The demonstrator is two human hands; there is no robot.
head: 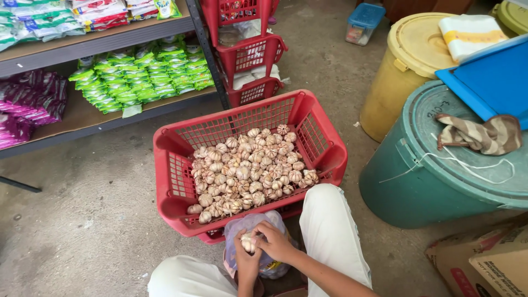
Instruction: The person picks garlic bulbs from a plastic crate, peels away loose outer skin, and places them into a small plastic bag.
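A red plastic basket full of garlic bulbs stands on the floor in front of my knees. Just below its near rim, my left hand and my right hand meet over a clear plastic bag resting between my legs. A single garlic bulb sits between the fingers of both hands, at the bag's mouth. The lower part of the bag is hidden behind my hands and white trousers.
A teal lidded barrel with a striped cloth stands at the right, a yellow barrel behind it. Stacked red baskets and a shelf of green and purple packets line the back. Cardboard boxes sit at bottom right.
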